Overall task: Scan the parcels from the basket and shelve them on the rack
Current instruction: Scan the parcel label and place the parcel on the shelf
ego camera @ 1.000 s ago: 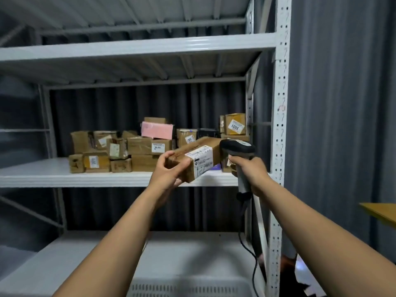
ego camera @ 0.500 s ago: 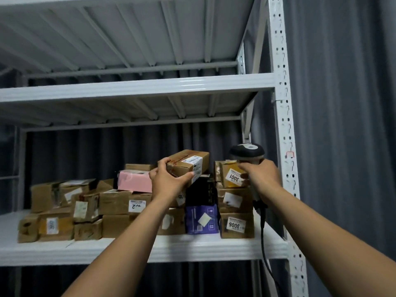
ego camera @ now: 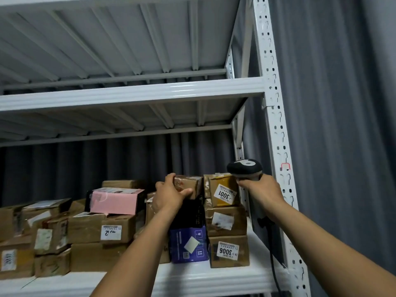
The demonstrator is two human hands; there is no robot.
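Note:
My left hand (ego camera: 170, 195) grips a small brown cardboard parcel (ego camera: 189, 185) at the top of a stack, above a black box and a blue box (ego camera: 189, 244). Whether the parcel rests on the stack I cannot tell. My right hand (ego camera: 260, 192) holds a black barcode scanner (ego camera: 244, 169) upright by its handle, just right of the box labelled 3001 (ego camera: 222, 192). The white metal rack (ego camera: 192, 277) carries several taped cardboard parcels on this shelf.
A pink box (ego camera: 114, 200) lies on cartons left of my left hand. A box labelled 3006 (ego camera: 228, 250) stands at the bottom right of the stack. The rack's perforated upright (ego camera: 276, 125) runs close beside the scanner. Grey curtain hangs behind and to the right.
My left hand has carried the parcel from in front of the scanner up and back onto the top of the stack. The scanner hand stayed beside the upright.

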